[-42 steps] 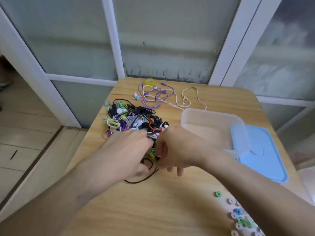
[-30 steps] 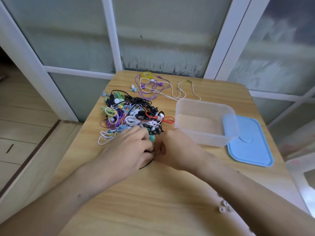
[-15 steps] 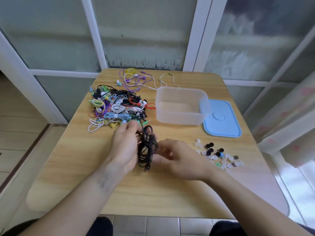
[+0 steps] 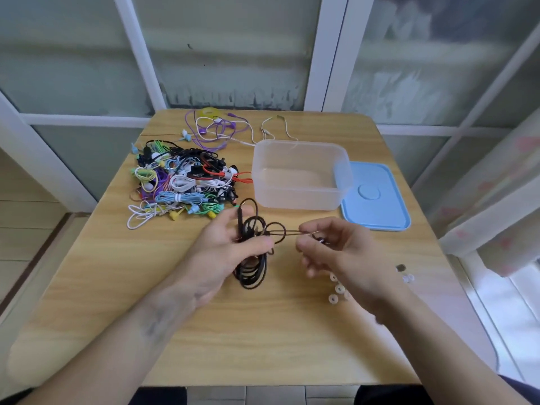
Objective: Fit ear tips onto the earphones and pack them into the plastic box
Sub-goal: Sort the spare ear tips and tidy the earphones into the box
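A coiled black earphone (image 4: 252, 258) hangs above the middle of the table (image 4: 263, 340), gripped by the left hand (image 4: 230, 247) with fingers curled round the bundle. The right hand (image 4: 336, 247) pinches the free end, drawing a short length of cord out sideways; whether a tip sits on that bud cannot be told. The plastic box (image 4: 301, 175) stands empty beyond the hands, its blue lid (image 4: 377, 197) lying flat just beside it, so the task looks barely begun. The heap of earphones (image 4: 184, 182) left of the box waits untouched. Loose ear tips (image 4: 336, 289) lie near the right wrist, close to the table's right edge, where a careless sweep might knock them off. Bare wood in front of the hands gives working room.
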Demonstrator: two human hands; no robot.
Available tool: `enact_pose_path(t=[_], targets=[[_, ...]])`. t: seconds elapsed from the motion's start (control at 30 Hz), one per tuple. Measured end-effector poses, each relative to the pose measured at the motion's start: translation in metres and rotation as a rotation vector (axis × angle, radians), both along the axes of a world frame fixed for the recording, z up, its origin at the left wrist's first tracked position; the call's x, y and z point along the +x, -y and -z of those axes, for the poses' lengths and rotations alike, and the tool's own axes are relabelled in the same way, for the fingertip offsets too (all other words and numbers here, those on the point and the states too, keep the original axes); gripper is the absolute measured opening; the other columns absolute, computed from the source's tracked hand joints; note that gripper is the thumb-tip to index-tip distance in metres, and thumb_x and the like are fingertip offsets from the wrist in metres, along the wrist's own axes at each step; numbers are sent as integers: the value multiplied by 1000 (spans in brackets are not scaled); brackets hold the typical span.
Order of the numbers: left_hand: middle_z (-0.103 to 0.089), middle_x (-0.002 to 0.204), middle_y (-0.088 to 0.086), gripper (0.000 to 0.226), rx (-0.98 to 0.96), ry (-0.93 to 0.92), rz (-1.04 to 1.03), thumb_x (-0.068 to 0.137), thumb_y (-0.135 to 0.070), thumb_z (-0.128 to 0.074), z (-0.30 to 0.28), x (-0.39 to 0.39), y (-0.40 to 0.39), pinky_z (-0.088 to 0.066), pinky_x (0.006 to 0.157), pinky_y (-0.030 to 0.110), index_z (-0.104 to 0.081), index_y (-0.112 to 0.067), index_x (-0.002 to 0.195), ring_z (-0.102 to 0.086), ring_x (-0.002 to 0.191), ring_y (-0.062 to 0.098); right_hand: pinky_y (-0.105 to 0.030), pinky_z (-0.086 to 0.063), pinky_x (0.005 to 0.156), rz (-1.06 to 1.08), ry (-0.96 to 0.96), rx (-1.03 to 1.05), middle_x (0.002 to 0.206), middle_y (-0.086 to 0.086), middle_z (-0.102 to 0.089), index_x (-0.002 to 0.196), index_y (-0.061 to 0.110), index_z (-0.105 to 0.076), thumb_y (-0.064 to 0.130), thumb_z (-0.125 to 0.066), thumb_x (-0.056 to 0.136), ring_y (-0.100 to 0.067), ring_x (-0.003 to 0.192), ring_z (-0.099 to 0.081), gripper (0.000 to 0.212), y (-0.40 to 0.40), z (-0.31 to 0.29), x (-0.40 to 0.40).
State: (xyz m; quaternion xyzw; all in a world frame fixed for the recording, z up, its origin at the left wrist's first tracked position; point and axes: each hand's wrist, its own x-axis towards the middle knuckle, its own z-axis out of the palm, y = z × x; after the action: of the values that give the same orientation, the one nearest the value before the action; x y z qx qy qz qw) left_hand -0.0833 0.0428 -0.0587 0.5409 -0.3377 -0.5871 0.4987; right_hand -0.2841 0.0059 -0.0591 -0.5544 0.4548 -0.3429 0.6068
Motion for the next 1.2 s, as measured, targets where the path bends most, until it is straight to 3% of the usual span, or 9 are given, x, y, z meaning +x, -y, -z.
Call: enact_pose_path(t=[0.17,0.3,0.4,0.57,0.67,0.8,0.93,1.07,1.2], targets=[[-65,94,14,56,-55,22,319,58,-22,-86,-3,3,-2,-49,80,39,-61,-7,105,-62,90,28,-38,-48,61,11,19,-84,71,-9,-68,97,13,-73,34,-76,76,-21,57,-58,30,-1,-1,-5],[-65,80,16,41,-72,5,401,66,-40,-86,-14,-3,-2,-54,66,36,-69,-14,94,-65,75,33,-23,-46,55,-207,-142,-249,67,-1,-62,110,19,-70,34,-70,86,-13,55,-57,28,-5,-12,-5],[-57,63,15,22,-51,110,393,81,-32,-77,-15,-17,-3,-48,52,30,-73,-13,91,-59,59,29,-30,-55,62,-194,-193,-286,75,-5,-67,115,23,-59,33,-80,76,-17,64,-66,45,-5,-19,-11],[-52,61,10,14,-45,126,343,90,-18,-61,-10,-30,4,-42,50,27,-69,-8,94,-53,50,25,-32,-61,71,-199,-178,-205,99,-6,-73,115,15,-63,-1,-83,74,-25,81,-73,49,11,-37,-51],[-62,73,11,15,-41,118,275,96,-13,-54,-5,-35,9,-43,54,31,-64,-6,88,-53,49,23,-30,-60,65,9,-475,-390,93,3,-73,104,22,-68,7,-81,80,-15,76,-72,31,26,-33,-87],[-73,91,16,17,-16,90,265,96,-13,-53,-3,-39,10,-41,60,36,-64,-1,97,-51,48,21,-20,-53,72,-58,-845,-425,85,16,-70,93,34,-70,22,-75,86,3,77,-64,15,34,-17,-109],[-73,99,15,15,-14,108,241,95,-8,-54,-2,-42,11,-41,53,30,-66,-1,103,-50,47,20,-24,-51,75,-106,-906,-453,90,10,-66,102,30,-73,32,-72,88,-4,80,-61,14,33,-3,-99],[-74,99,12,18,12,118,222,94,-7,-55,-3,-44,10,-38,60,34,-64,0,108,-50,46,19,-14,-46,65,-136,-934,-413,85,12,-68,102,31,-74,28,-69,91,-2,77,-61,12,34,-6,-103],[-75,99,11,16,18,148,230,94,-7,-55,-5,-45,9,-37,57,33,-65,-3,105,-50,47,20,-27,-56,78,-134,-829,-387,86,16,-73,109,28,-71,15,-66,92,0,81,-67,22,29,-16,-120]])
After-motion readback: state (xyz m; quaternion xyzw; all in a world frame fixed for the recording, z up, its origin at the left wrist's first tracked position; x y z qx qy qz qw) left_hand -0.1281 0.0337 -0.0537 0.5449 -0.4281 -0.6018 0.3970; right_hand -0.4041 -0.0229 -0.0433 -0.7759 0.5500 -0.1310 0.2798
